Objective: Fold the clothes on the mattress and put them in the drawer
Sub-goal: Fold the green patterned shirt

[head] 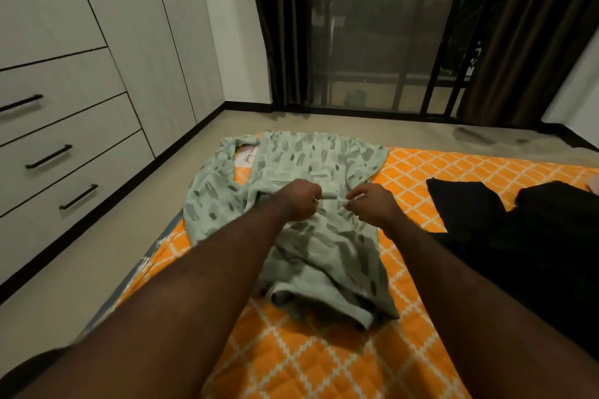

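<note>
The folding step is in hand, at its start by the look of it: the pale green garment (324, 256) lies stretched from 12 to 6 o'clock on the mattress (437, 178), rumpled at its near end, one sleeve spilling toward 9 o'clock over the edge. The left hand (303, 201) and the right hand (372, 206) meet near its middle, just apart, each with fingers curled and pinching a bit of the cloth (which seam or placket they hold is too blurred to tell). The next move probably calls for smoothing the near half flat and bringing the stray sleeve in before any fold is made. A black garment (534, 236) waits at 3 o'clock, unfolded. The mattress is quilted orange with a white lattice and sits low on a pale floor (97, 253). The drawers (74, 146), all closed, stand at 9 o'clock; a dark glass door (372, 42) with curtains (282, 26) is at 12.
</note>
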The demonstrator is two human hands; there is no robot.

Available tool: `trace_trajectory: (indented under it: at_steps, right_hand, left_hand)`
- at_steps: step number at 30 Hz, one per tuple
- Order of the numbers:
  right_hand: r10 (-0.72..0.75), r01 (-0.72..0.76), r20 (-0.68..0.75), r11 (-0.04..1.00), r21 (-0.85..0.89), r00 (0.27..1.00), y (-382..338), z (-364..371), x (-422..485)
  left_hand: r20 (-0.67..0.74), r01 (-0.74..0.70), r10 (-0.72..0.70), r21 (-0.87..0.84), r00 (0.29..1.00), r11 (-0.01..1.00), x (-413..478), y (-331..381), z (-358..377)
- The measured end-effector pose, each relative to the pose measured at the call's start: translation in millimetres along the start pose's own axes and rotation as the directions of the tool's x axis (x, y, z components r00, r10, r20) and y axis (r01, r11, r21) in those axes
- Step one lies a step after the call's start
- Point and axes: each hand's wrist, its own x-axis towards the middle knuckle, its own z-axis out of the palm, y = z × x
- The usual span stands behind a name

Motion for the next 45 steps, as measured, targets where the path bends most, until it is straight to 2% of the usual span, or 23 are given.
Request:
trace_trajectory:
  at_steps: [2, 4, 7, 11, 14, 17, 20, 23, 25, 28, 29, 30, 32, 33, 35, 36, 38, 40, 41, 43, 45]
  right_hand:
    - [0.11, -0.096, -0.031, 0.951, 0.295, 0.993, 11, -5, 31]
    - [0.203, -0.16, -0.039, 0.864, 0.478, 0.978, 26, -11, 68]
    - [0.299, -0.255, -0.008, 0.826, 0.502, 0.954, 47, -21, 119]
    - [0.494, -0.341, -0.107, 0.725, 0.598, 0.863, 74, -15, 180]
    - [0.545, -0.396, -0.046, 0.662, 0.636, 0.837, 79, -9, 210]
    - [0.578, -0.439, -0.031, 0.653, 0.617, 0.816, 85, -7, 235]
    - [0.565, -0.376, -0.092, 0.652, 0.658, 0.82, 85, -9, 253]
    - [0.537, -0.332, -0.151, 0.694, 0.639, 0.83, 82, -19, 265]
    - [0.491, -0.29, -0.177, 0.728, 0.621, 0.853, 81, -25, 276]
    - [0.271, -0.146, -0.339, 0.925, 0.35, 0.901, 67, -26, 296]
    - [0.175, -0.067, -0.324, 0.946, 0.317, 0.93, 57, -25, 300]
    - [0.089, -0.004, -0.243, 0.943, 0.331, 0.966, 47, -21, 302]
    - [-0.05, 0.046, 0.001, 0.94, 0.338, 0.999, 29, -12, 301]
    - [-0.064, 0.016, 0.131, 0.942, 0.335, 0.989, 22, -8, 294]
    - [-0.021, -0.048, 0.282, 0.97, 0.238, 0.959, 16, 1, 282]
    - [-0.007, -0.062, 0.313, 0.976, 0.209, 0.95, 17, 6, 275]
    - [-0.011, -0.065, 0.339, 0.975, 0.213, 0.941, 21, 14, 261]
    - [-0.032, -0.044, 0.326, 0.974, 0.223, 0.945, 27, 21, 243]
    - [-0.038, -0.02, 0.311, 0.983, 0.181, 0.95, 28, 22, 233]
    - [-0.078, 0.085, 0.274, 0.996, -0.012, 0.959, 28, 22, 209]
    - [-0.12, 0.176, 0.251, 0.961, -0.212, 0.96, 34, 22, 186]
  left_hand:
    - [0.013, 0.0, 0.001, -0.034, 1.0, 0.999, 27, 2, 10]
    - [0.028, -0.01, 0.012, -0.074, 1.0, 0.997, 58, 5, 20]
    - [0.006, 0.014, -0.013, -0.191, 1.0, 0.982, 101, 9, 35]
    - [-0.033, 0.04, -0.056, -0.362, 0.998, 0.931, 150, 24, 54]
    - [-0.035, 0.039, -0.061, -0.439, 0.998, 0.898, 174, 37, 65]
    - [0.017, 0.034, -0.029, -0.456, 0.999, 0.889, 191, 46, 74]
    - [0.04, 0.066, -0.052, -0.513, 0.998, 0.856, 201, 50, 78]
    - [0.034, 0.052, -0.039, -0.659, 0.999, 0.751, 210, 48, 82]
    - [0.032, 0.052, -0.043, -0.773, 0.999, 0.632, 212, 46, 82]
    - [0.047, 0.052, -0.021, -0.933, 0.999, 0.357, 207, 39, 79]
    - [0.058, 0.057, -0.003, -0.957, 0.998, 0.285, 203, 36, 77]
    - [0.069, 0.063, 0.015, -0.966, 0.997, 0.25, 199, 31, 77]
    - [0.114, 0.091, 0.072, -0.958, 0.991, 0.274, 187, 16, 77]
    - [0.151, 0.111, 0.113, -0.947, 0.982, 0.302, 179, 7, 75]
    - [0.216, 0.138, 0.194, -0.926, 0.957, 0.351, 161, -11, 75]
    - [0.245, 0.149, 0.213, -0.911, 0.946, 0.384, 152, -17, 73]
    - [0.283, 0.124, 0.207, -0.82, 0.937, 0.559, 140, -24, 67]
    - [0.314, 0.018, 0.202, -0.579, 0.928, 0.815, 131, -26, 57]
    - [0.337, -0.04, 0.2, -0.427, 0.92, 0.903, 127, -26, 52]
    - [0.354, -0.096, 0.166, -0.207, 0.92, 0.974, 114, -25, 42]
    - [0.313, -0.087, 0.115, -0.103, 0.943, 0.991, 100, -24, 36]
